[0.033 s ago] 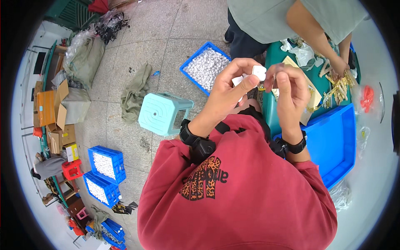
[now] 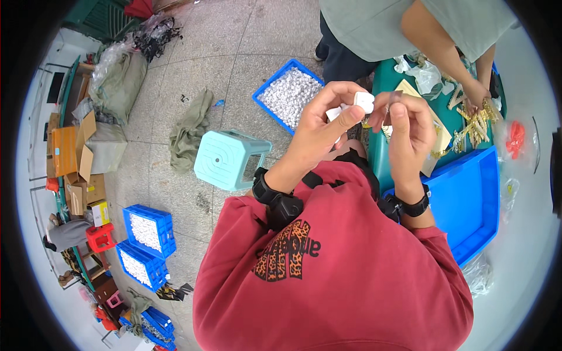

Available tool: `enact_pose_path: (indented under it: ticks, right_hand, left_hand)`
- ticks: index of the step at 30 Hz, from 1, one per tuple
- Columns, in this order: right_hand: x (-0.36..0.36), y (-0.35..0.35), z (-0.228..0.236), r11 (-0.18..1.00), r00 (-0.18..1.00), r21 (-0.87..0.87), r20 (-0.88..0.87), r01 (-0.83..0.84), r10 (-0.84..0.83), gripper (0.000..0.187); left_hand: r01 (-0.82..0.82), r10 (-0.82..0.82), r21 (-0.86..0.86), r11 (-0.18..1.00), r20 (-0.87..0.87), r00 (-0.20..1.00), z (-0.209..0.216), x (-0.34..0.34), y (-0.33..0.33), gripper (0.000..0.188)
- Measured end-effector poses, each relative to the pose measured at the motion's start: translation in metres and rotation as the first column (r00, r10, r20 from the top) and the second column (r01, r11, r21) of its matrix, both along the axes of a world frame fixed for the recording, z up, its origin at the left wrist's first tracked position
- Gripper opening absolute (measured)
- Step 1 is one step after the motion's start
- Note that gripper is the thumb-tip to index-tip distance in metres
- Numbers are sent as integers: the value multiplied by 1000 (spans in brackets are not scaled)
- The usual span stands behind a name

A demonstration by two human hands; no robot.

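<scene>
My left hand (image 2: 328,120) is closed, pinching a small white rounded piece (image 2: 363,103) between thumb and fingers. A second white piece (image 2: 334,113) shows inside the same hand, partly hidden by the fingers. Close beside it, my right hand (image 2: 408,126) pinches a small flat, dark see-through piece (image 2: 395,98) between thumb and fingertips. A narrow gap separates the two hands. Under and beyond them stands a green-topped table (image 2: 383,155), with a cream board (image 2: 418,93) partly hidden behind my right hand.
Across the table a person's hand (image 2: 473,96) touches a pile of gold-coloured pieces (image 2: 477,126). A blue tray (image 2: 462,199) lies to my right. On the floor are a blue crate (image 2: 257,96) of white pieces, a mint stool (image 2: 225,159) and more filled blue crates (image 2: 171,225) at left.
The dark see-through piece in my right hand has tilted slightly and shows more plainly. My hands otherwise keep their places.
</scene>
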State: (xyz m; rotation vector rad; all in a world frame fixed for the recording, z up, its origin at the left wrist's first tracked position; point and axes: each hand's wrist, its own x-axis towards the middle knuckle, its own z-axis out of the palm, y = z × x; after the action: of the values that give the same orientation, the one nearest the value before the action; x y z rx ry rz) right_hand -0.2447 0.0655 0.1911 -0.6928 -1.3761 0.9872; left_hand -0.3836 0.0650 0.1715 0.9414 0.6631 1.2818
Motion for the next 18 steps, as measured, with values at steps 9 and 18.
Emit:
enact_pose_path:
  ticks: [9, 18]
  right_hand:
    - [4, 0, -7, 980, 988, 197, 152, -6, -24, 13]
    - [11, 2, 0, 958, 928, 265, 373, -106, -1, 5]
  left_hand:
    - [183, -179, -205, 962, 38, 983, 2, -17, -3, 28]
    - [421, -388, -381, 823, 162, 907, -11, -27, -3, 45]
